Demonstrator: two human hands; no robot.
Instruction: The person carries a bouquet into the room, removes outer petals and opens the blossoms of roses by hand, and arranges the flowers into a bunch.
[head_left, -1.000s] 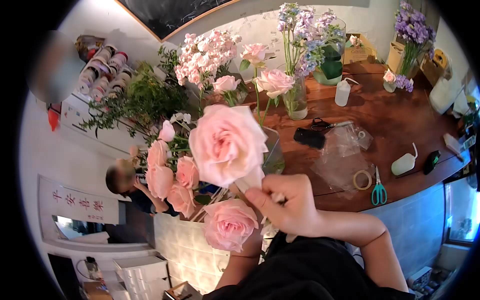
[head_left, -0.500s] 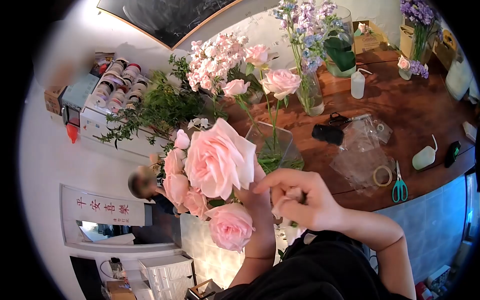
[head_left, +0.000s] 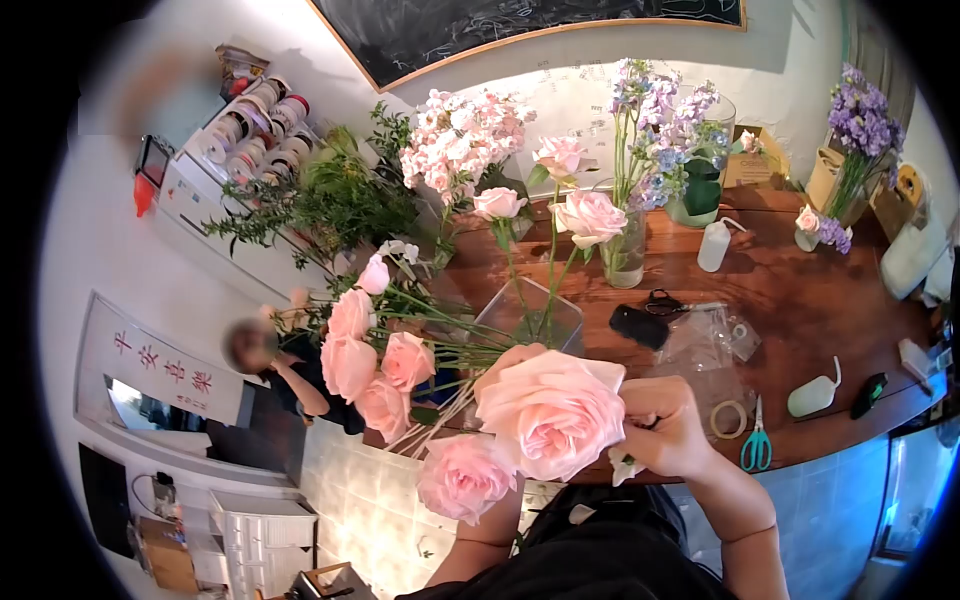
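My left hand [head_left: 512, 362] is mostly hidden behind a large open pink rose [head_left: 550, 415]. It is closed around the stems of a bunch of pink roses. Another full rose [head_left: 465, 478] hangs below the large one, and several smaller rose heads [head_left: 348, 368] spread to the left among thin green stems [head_left: 450, 325]. My right hand [head_left: 668, 425] is at the right edge of the large rose, its fingers curled. A pale petal [head_left: 626, 466] pokes out beneath those fingers.
Behind the bunch, a clear container [head_left: 575, 318] holds upright roses on the wooden table [head_left: 790, 280]. To the right lie teal scissors [head_left: 757, 450], a tape roll [head_left: 728, 420], a black phone-like object [head_left: 638, 326] and squeeze bottles [head_left: 815, 396]. A person [head_left: 300, 375] is at the left.
The view has tilted and shifted. The large rose has turned and dropped to the right, now covering more of my left hand. My right hand has moved from in front to the rose's right edge.
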